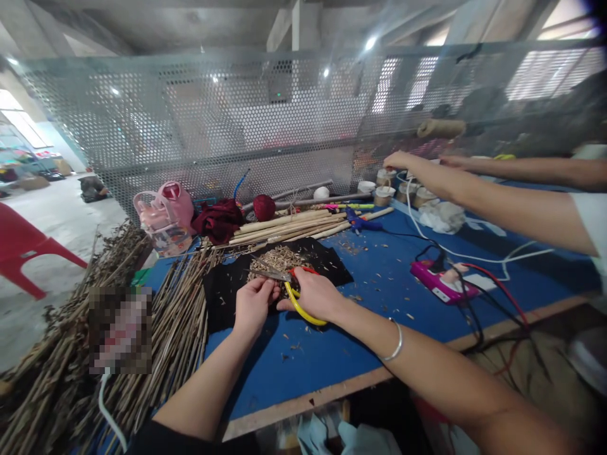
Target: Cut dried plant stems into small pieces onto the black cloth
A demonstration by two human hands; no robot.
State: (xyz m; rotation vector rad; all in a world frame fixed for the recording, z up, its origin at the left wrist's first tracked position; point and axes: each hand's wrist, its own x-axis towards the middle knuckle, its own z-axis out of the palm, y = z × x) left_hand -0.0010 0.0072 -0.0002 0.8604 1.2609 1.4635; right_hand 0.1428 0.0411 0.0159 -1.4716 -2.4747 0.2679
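Observation:
My right hand (315,296) is wrapped round the yellow handles of a pair of scissors (303,311). Their metal blades point left and look parted, just above the fingers of my left hand (253,303). That hand is pinched shut; whatever sits between its fingertips is too small to make out. Beneath the blades, a heap of short cut stem pieces (279,260) lies on a black cloth (220,294). Something red-orange shows beside my right fingers, partly hidden. Long dry stalks (177,303) lie in a bundle left of the cloth.
Pale sticks (289,224), a dark red yarn ball (264,207) and a blue glue gun (361,221) lie behind the cloth. A purple power strip (443,281) with cords sits right. A co-worker's arms (467,189) reach in near small jars (384,194). A perforated metal screen (227,120) borders the back.

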